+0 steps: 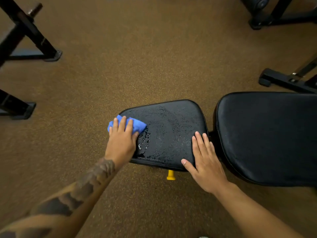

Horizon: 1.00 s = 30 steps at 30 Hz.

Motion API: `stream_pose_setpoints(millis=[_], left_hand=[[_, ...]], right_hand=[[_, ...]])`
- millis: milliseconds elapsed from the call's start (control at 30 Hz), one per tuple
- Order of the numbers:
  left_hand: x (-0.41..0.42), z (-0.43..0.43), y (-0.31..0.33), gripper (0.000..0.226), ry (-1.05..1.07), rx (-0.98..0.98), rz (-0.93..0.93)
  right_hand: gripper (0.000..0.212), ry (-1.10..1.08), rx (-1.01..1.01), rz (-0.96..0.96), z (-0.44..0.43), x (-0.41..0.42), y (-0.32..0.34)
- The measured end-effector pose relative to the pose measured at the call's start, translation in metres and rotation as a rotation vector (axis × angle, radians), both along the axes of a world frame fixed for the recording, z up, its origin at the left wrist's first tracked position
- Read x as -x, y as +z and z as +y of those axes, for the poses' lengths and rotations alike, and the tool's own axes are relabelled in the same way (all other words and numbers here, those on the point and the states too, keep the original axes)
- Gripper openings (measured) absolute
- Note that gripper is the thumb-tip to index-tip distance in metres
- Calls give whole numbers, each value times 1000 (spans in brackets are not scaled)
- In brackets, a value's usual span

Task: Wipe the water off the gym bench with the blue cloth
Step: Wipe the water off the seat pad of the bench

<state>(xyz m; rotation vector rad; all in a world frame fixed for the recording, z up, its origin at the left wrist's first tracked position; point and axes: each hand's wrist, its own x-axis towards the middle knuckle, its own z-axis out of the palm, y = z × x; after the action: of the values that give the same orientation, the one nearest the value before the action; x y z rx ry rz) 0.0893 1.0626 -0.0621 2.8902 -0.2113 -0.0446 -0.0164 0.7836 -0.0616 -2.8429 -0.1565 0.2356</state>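
Observation:
The gym bench has a black seat pad (171,124) and a larger black back pad (267,134) to its right. Water droplets cover most of the seat pad, thickest near its front left. A bunched blue cloth (137,126) lies on the seat pad's left edge. My left hand (122,141) presses flat on the cloth with straight fingers. My right hand (205,160) rests flat on the seat pad's front right corner, fingers straight, holding nothing.
A yellow knob (171,175) sticks out under the seat pad's front edge. Black rack frames (34,36) stand on the brown floor at the left. More black equipment feet (281,79) stand at the right and far right.

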Motion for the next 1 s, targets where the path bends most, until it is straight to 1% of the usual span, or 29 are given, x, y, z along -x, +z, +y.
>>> stream_pose_setpoints(millis=[100, 167, 233, 300, 367, 433, 500, 567, 633, 700, 767, 833, 900, 1000], left_hand=[[31, -35, 2, 51, -161, -13, 24], [20, -65, 3, 53, -321, -20, -12], [-9, -88, 2, 52, -400, -19, -18], [-47, -95, 2, 52, -374, -36, 15], [-78, -81, 1, 53, -264, -48, 36], [-89, -48, -1, 51, -124, -50, 22], [-70, -11, -4, 48, -30, -8, -4], [-26, 12, -3, 49, 11, 29, -16], [28, 9, -2, 52, -28, 38, -16], [63, -20, 2, 54, -161, 39, -6], [65, -58, 3, 55, -338, 28, -8], [39, -89, 2, 53, -453, 20, -39], [-1, -101, 0, 53, -442, 6, -14], [-45, -73, -3, 53, -263, 11, 17]], right_hand=[[82, -1, 7, -7, 0, 0, -1], [82, -3, 13, -18, 0, -1, -3], [82, -6, 14, -29, 1, -1, -4], [82, -10, 12, -32, 1, -1, -4], [82, -12, 6, -28, 1, 0, -4], [81, -2, 8, -18, 1, 0, -3], [81, 3, 7, -7, 0, 0, -4], [81, -6, -1, -8, 0, 0, -3], [81, -6, 5, 1, 1, -1, -3], [81, -1, 21, 10, 0, -1, -3], [82, -3, 29, 1, 1, -1, -3], [82, -10, 35, -12, 1, -1, -4], [82, -11, 42, -15, 1, -1, -5], [83, -8, 36, -37, 0, -2, -6]])
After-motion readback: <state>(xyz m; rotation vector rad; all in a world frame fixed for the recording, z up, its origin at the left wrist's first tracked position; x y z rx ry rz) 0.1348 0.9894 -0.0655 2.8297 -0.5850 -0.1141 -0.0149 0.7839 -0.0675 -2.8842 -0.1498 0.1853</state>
